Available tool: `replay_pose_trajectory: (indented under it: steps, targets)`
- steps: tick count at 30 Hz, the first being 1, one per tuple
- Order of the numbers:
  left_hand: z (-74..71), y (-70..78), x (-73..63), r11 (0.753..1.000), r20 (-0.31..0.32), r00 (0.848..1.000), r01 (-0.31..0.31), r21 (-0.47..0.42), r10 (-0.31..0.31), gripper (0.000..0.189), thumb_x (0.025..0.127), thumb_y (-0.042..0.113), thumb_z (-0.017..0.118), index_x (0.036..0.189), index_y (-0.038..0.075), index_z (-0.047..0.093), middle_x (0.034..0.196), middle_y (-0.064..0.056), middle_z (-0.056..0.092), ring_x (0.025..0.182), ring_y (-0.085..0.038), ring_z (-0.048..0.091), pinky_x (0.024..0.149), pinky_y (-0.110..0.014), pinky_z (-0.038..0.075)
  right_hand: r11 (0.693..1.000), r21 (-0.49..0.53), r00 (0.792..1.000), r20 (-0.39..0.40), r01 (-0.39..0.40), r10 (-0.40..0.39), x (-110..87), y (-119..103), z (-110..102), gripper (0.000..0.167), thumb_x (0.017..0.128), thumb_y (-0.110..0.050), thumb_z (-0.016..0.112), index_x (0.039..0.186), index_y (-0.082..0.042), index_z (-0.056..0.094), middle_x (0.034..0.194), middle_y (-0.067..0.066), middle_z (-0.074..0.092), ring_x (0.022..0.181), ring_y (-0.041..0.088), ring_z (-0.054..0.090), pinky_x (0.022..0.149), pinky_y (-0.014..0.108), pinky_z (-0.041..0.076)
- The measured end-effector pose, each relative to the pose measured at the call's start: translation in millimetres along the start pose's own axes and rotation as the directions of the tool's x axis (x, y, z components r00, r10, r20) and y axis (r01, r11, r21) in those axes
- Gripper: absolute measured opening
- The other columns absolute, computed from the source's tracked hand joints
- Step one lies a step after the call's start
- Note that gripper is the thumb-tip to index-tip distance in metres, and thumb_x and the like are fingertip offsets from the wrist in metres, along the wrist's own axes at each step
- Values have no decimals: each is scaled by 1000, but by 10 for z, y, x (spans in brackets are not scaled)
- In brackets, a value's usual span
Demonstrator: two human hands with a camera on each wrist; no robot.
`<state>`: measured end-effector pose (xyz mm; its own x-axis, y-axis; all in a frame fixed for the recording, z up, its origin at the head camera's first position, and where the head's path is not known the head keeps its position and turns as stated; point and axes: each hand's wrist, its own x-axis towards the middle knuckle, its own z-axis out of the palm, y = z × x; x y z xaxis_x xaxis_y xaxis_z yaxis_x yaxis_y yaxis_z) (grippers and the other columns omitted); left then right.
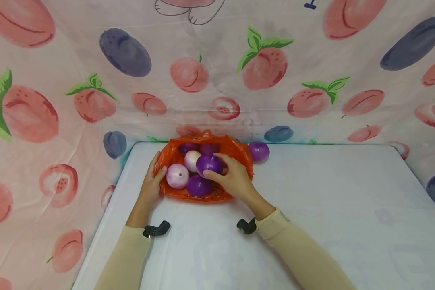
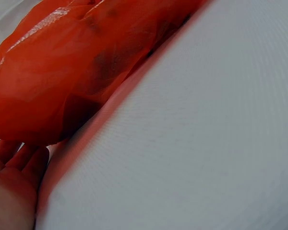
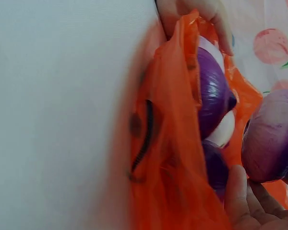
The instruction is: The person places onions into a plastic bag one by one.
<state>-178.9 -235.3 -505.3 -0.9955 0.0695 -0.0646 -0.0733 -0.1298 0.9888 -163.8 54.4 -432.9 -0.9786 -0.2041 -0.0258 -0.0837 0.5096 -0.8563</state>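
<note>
My right hand [image 1: 235, 175] grips a shiny purple onion [image 1: 207, 165] between thumb and fingers, over the mouth of an orange-red plastic bag [image 1: 239, 151]. The right wrist view shows this held onion [image 3: 269, 139] raised beside the bag's opening. At the bag's left side, my left hand [image 1: 152, 181] holds the edge, thumb at the rim and fingers along the outside. Inside lie a pale onion [image 1: 177, 176], a whiter onion [image 1: 192, 160] and several purple onions, one of them [image 1: 199, 186] at the front. Low in the left wrist view, the left fingertips [image 2: 33, 155] touch the bag.
Another purple onion [image 1: 259, 152] sits on the white table [image 1: 330, 201], just right of the bag near the back edge. A fruit-patterned cloth [image 1: 221, 80] hangs behind and to the sides. Black wrist devices [image 1: 156, 229] are worn at both sleeves.
</note>
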Motion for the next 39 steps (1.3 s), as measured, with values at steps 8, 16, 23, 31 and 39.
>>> replay_pose_trajectory:
  steps: [8,16,23,31,39]
  targets:
    - [8,2,2,1000,5,1000,1,-11,-1,66,108,26,50,164,34,16,171,7,20,158,-21,20,123,-31,34,998,-55,1000,-26,-17,16,21,36,69,75,86,-56,76,147,-22,52,136,9,60,115,27,60,99,45,58]
    - [11,5,-9,1000,5,1000,0,2,0,64,108,28,50,163,38,19,170,7,20,158,-21,21,118,-26,39,995,-87,998,-50,-38,34,35,47,70,78,86,-57,76,150,-21,49,142,14,54,131,34,52,109,56,49]
    - [1,-7,-1,1000,-2,1000,-3,8,3,64,108,28,50,163,38,19,170,7,20,158,-21,21,117,-23,40,993,-105,997,-57,-48,43,35,71,70,78,87,-53,76,150,-18,46,141,17,52,132,35,51,111,57,47]
    - [11,-13,11,999,3,1000,-5,-38,5,63,108,25,50,163,39,21,170,6,20,157,-21,22,116,-22,40,987,-127,994,-47,-102,97,60,209,99,77,91,-51,73,153,-16,43,147,19,49,136,37,50,114,58,45]
    - [12,8,0,1000,-4,1000,8,-1,-8,62,109,27,49,162,41,21,170,8,20,157,-21,22,119,-25,38,987,-118,994,-40,-107,103,97,266,131,78,93,-48,72,155,-14,40,149,21,47,139,40,48,115,59,42]
